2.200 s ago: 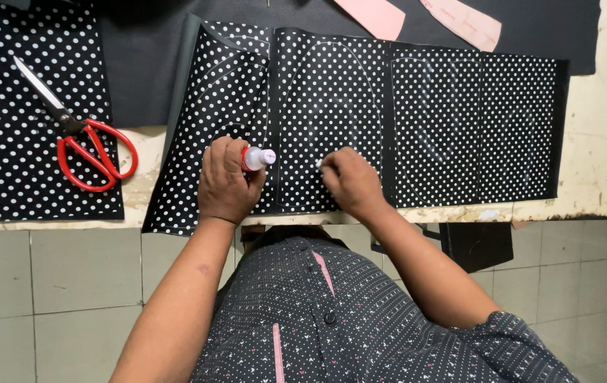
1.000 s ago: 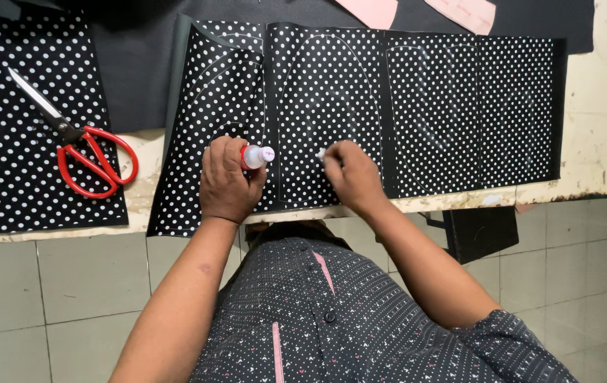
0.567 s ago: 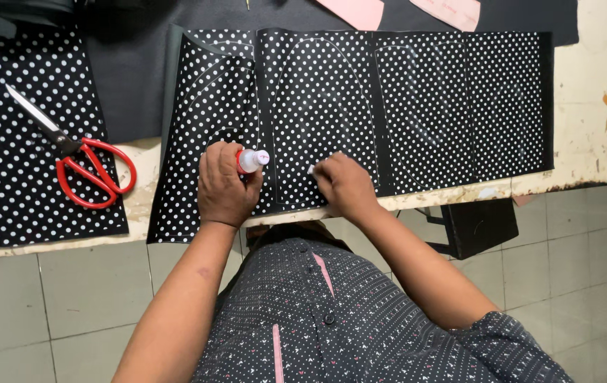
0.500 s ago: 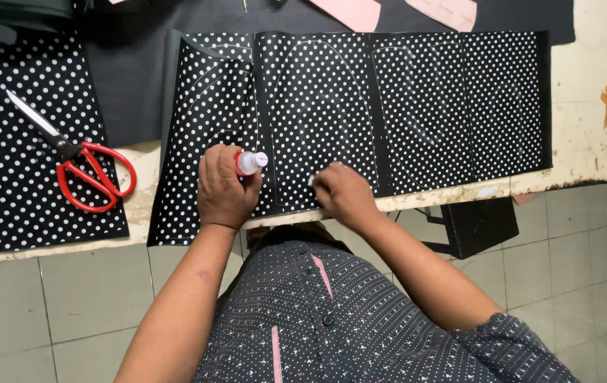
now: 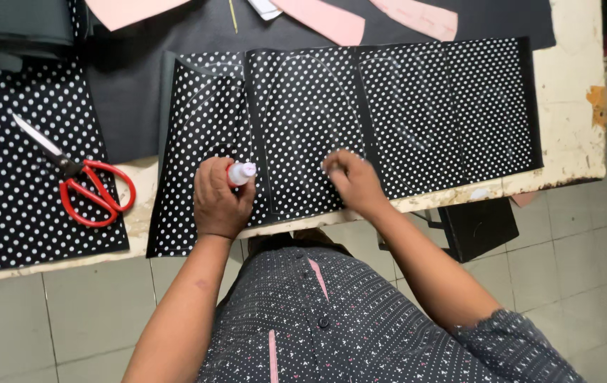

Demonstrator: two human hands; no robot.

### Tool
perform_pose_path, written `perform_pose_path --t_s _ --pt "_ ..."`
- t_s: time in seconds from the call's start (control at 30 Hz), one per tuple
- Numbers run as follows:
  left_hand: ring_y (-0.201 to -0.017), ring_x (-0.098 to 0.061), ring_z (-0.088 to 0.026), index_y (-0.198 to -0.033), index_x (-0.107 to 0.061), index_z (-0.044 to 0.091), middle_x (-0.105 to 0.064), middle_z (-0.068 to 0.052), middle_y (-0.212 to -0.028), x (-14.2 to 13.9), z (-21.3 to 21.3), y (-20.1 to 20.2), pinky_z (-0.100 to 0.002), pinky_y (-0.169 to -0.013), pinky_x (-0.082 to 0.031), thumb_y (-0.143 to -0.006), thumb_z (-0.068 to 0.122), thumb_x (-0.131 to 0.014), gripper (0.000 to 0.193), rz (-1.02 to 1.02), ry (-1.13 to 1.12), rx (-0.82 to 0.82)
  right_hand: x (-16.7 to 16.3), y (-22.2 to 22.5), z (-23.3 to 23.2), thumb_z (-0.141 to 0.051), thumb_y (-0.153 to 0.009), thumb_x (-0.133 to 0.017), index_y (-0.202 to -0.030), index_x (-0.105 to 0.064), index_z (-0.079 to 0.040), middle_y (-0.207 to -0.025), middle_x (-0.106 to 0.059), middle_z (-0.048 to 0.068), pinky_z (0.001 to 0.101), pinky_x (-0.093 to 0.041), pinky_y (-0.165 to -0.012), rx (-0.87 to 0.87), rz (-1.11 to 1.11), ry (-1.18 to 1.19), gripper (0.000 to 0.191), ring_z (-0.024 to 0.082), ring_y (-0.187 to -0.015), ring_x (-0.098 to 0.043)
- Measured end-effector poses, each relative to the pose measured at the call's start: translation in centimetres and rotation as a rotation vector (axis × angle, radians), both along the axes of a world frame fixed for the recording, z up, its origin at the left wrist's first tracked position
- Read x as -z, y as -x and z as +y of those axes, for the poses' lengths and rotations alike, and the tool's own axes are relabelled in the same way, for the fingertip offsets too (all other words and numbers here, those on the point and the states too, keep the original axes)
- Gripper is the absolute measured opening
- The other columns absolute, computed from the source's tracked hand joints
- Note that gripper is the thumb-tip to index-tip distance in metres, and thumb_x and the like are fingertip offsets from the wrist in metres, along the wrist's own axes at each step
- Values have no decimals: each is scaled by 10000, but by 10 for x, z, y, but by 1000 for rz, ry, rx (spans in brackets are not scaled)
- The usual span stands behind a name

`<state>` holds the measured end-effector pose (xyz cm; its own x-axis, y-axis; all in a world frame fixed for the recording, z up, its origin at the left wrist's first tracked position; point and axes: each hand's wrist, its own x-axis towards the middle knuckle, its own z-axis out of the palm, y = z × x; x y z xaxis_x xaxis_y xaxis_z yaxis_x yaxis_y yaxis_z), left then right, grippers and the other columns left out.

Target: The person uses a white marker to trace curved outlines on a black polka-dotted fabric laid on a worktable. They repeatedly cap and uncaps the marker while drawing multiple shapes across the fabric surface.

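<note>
the polka-dot fabric [image 5: 403, 120] you're working on lies flat along the near edge of the bench [image 5: 566, 106], folded into panels, its lower left corner hanging just over that edge. to its right a strip of bare bench runs to the right edge, giving you open room on that side; the near right corner is chipped and worn. to the left a narrow bare gap at the near edge separates it from a second dotted fabric piece [image 5: 13, 206], which carries the red-handled scissors [image 5: 80, 181] with blades pointing toward the far left. behind the fabric a dark cloth [image 5: 176, 35] covers the far side of the bench, with pink paper pattern pieces [image 5: 332, 21] lying on it, so there is little free room there. your left hand [image 5: 215, 198] is curled closed around a small bottle with a white cap [image 5: 241, 172], cap pointing right, knuckles up, resting on the fabric near the near edge. your right hand [image 5: 353, 181] sits just to the right of it, fingers bent and pressed down onto the fabric, pinched loosely; whether it holds something small you cannot tell from here. both forearms come in from below over the near edge, elbows apart.
</note>
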<state>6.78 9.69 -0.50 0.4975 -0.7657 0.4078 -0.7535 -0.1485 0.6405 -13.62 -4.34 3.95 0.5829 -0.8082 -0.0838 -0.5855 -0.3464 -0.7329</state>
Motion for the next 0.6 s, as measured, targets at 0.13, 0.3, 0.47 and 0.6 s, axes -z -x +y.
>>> perform_pose_path --t_s 0.13,0.3,0.47,0.6 --pt "-1053 -607 -362 -1203 -529 59 -592 -159 -1131 0 0 0 -464 -947 -504 -934 239 -759 396 30 86 15 5 53 17 -56 -959 -552 -1048 -743 -50 -1034 -712 79 319 -544 -772 79 -83 -55 211 167 -869 -670" --pt "-1019 -608 -384 -1176 -558 45 -609 -178 -1113 0 -1 3 -473 -894 -503 -903 235 -785 402 47 67 32 -4 115 -1 -127 -939 -627 -1145 -690 -42 -1000 -646 42 284 -528 -702 564 -226 -127 231 125 -798 -624" --pt "-1011 -594 -394 -1136 -554 41 -598 -185 -1097 -3 1 10 -487 -881 -492 -885 233 -792 396 39 -42 13 -14 171 -50 -172 -898 -735 -1171 -680 -19 -1088 -646 71 295 -534 -794 786 -237 215 318 164 -895 -636" --pt "-1015 -568 -408 -1129 -522 17 -568 -190 -1081 -3 2 26 -504 -899 -469 -848 169 -752 393 -57 -98 -73 -26 216 -104 -202 -849 -792 -1173 -684 0 -1181 -617 171 390 -511 -943 817 -25 425 397 288 -1049 -638"
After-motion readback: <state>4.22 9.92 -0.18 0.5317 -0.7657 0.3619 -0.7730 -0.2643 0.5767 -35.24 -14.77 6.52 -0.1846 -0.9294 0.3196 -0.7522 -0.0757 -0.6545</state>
